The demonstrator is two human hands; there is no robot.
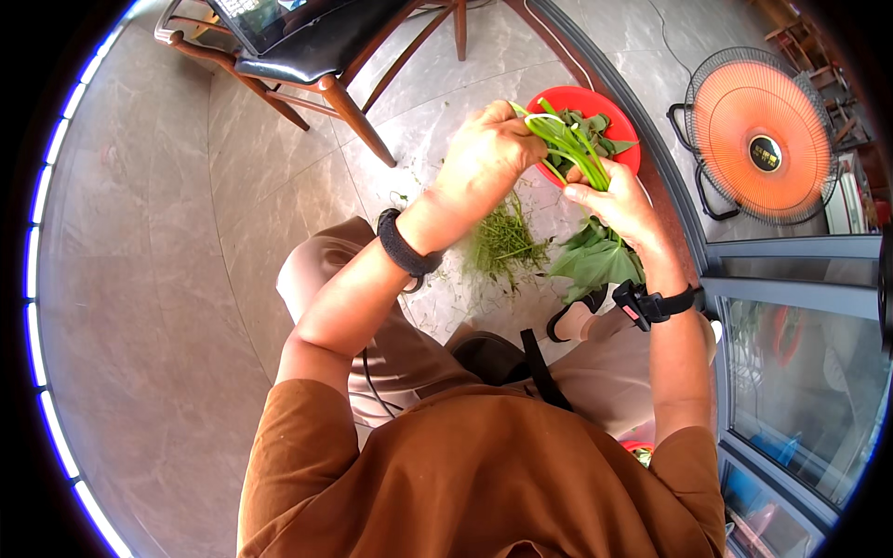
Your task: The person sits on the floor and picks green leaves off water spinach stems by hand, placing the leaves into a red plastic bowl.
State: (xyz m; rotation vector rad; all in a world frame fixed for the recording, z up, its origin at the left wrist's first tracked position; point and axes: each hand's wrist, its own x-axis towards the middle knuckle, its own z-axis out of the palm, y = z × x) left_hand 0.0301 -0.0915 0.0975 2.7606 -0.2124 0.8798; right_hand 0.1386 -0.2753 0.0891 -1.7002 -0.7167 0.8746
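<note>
My right hand (pixel 621 202) grips a bunch of bright green leaf stems (pixel 573 145). Broad green leaves (pixel 605 261) on the bunch hang below that hand towards my foot. The fingers of my left hand (pixel 492 143) are closed at the far ends of the same stems; the fingertips are partly hidden behind the back of the hand. Just beyond both hands, a red plastic basin (pixel 624 115) stands on the floor with loose green leaves (pixel 594 127) in it. Beneath my hands lies a heap of thin green stem peelings (pixel 513 237).
A wooden chair with a black seat (pixel 307 66) stands ahead on the left, a screen device (pixel 261 21) resting on it. To the right are a round electric heater (pixel 760 139) with a wire guard and a grey-framed glass door (pixel 802 363). Scraps dot the tiled floor (pixel 279 167).
</note>
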